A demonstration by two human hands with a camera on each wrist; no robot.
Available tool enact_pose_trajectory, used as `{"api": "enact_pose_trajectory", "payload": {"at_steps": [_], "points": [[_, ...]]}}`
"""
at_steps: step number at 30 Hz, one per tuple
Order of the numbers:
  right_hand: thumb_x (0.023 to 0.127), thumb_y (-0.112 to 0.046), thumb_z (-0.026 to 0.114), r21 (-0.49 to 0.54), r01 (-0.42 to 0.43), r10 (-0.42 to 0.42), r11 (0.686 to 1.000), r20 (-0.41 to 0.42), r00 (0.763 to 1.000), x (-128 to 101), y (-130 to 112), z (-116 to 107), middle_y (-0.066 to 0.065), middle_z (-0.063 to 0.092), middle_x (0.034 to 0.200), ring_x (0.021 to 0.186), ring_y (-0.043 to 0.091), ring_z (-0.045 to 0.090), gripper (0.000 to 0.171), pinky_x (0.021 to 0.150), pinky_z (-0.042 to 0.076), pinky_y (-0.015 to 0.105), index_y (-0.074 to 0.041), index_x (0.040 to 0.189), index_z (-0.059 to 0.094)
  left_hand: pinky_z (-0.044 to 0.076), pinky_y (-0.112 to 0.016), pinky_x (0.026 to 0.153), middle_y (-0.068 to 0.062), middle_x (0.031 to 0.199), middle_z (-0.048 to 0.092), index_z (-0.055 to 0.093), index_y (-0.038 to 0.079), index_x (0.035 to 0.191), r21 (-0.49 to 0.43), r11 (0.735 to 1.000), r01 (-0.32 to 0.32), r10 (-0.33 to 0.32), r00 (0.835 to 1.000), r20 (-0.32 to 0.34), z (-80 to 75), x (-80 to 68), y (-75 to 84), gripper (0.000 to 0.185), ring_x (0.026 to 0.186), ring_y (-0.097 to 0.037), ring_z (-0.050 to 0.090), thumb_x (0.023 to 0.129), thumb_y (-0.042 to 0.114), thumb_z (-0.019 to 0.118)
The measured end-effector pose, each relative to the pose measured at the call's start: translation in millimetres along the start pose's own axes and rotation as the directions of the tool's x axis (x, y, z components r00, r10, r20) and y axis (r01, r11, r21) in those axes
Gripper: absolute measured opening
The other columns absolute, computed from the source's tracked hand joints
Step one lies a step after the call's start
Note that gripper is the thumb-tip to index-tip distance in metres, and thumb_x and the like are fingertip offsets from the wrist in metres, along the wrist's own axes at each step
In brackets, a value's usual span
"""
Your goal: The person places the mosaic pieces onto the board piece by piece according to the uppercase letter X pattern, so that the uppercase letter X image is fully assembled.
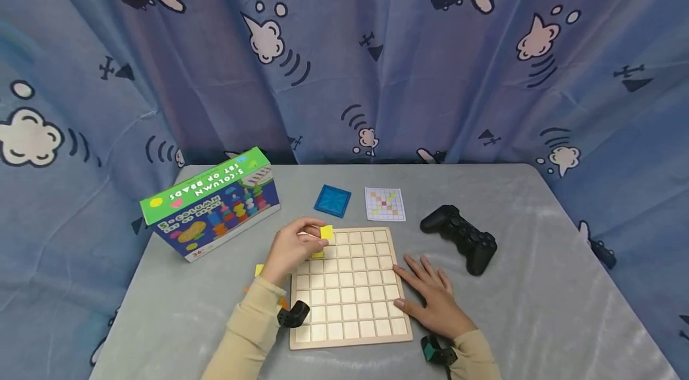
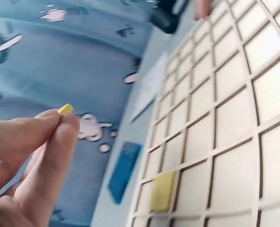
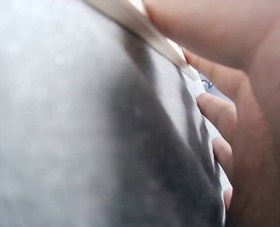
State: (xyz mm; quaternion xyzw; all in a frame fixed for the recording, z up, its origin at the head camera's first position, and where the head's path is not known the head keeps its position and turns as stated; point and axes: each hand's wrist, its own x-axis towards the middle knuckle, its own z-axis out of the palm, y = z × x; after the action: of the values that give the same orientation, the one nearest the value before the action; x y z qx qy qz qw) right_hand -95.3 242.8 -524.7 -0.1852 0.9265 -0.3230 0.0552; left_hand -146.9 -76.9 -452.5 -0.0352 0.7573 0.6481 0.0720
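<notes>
My left hand pinches a small yellow square tile between thumb and fingers, over the far left corner of a wooden grid board. In the left wrist view, the pinched tile pokes out past the fingertips, held up off the board. A second yellow tile sits in one of the board's cells near that corner. My right hand rests beside the board with its fingers spread, thumb and index finger touching the right edge. In the right wrist view, those fingers reach along the board's rim.
Behind the board lie a blue square tray and a printed pattern card. A black game controller lies to the right, a beads box stands at the left. Yellow and orange pieces are partly hidden by my left arm.
</notes>
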Motion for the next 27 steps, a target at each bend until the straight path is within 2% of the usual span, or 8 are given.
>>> {"api": "enact_pose_trajectory", "payload": {"at_steps": [4,9,15,21,27], "points": [[0.088,-0.046,0.065,-0.002,-0.005,0.005,1.000,0.003,1.000,-1.4,0.8,0.5,0.005,0.026,0.157,0.145,0.041,0.010,0.064,0.105,0.000,0.066,-0.032,0.145,0.041,0.057,-0.038,0.065,-0.007,0.091,0.063,0.068,0.012,0.111,0.096,0.995,-0.041,0.036,0.998,0.049,18.8,14.3,-3.7,0.033,0.070,-0.016,0.066,0.080,0.005,0.076],[0.088,-0.047,0.064,-0.019,-0.013,0.013,1.000,-0.001,1.000,-0.1,-0.2,0.3,0.006,0.027,0.157,0.144,0.041,0.011,0.064,0.105,0.001,0.066,-0.031,0.145,0.041,0.051,-0.029,0.056,-0.003,0.085,0.065,0.069,0.015,0.109,0.199,0.975,-0.096,0.073,0.990,0.117,43.8,20.1,-6.5,0.030,0.061,-0.016,0.061,0.081,0.009,0.076],[0.087,-0.046,0.065,-0.037,-0.008,0.008,0.999,-0.010,1.000,1.4,-2.2,0.1,0.006,0.028,0.156,0.144,0.041,0.012,0.064,0.105,0.002,0.066,-0.030,0.145,0.043,0.047,-0.026,0.059,0.002,0.078,0.064,0.070,0.015,0.102,0.293,0.949,-0.112,0.073,0.987,0.141,69.8,22.9,-13.2,0.027,0.063,-0.011,0.057,0.078,0.009,0.078],[0.086,-0.045,0.067,-0.035,0.007,-0.008,0.999,-0.023,1.000,0.5,-3.9,0.1,0.006,0.030,0.155,0.144,0.041,0.014,0.064,0.106,0.002,0.066,-0.030,0.144,0.044,0.044,-0.027,0.068,0.004,0.072,0.061,0.070,0.014,0.099,0.373,0.919,-0.124,0.073,0.986,0.146,80.5,25.8,-22.4,0.024,0.065,-0.009,0.053,0.076,0.009,0.078],[0.086,-0.044,0.067,-0.032,0.007,-0.007,0.999,-0.026,1.000,-0.6,-3.1,-0.3,0.006,0.030,0.156,0.144,0.041,0.013,0.064,0.105,0.002,0.066,-0.030,0.144,0.044,0.042,-0.025,0.065,0.006,0.069,0.058,0.071,0.013,0.099,0.426,0.892,-0.151,0.100,0.985,0.140,84.9,27.0,-26.4,0.025,0.062,-0.007,0.050,0.075,0.011,0.080]]}}
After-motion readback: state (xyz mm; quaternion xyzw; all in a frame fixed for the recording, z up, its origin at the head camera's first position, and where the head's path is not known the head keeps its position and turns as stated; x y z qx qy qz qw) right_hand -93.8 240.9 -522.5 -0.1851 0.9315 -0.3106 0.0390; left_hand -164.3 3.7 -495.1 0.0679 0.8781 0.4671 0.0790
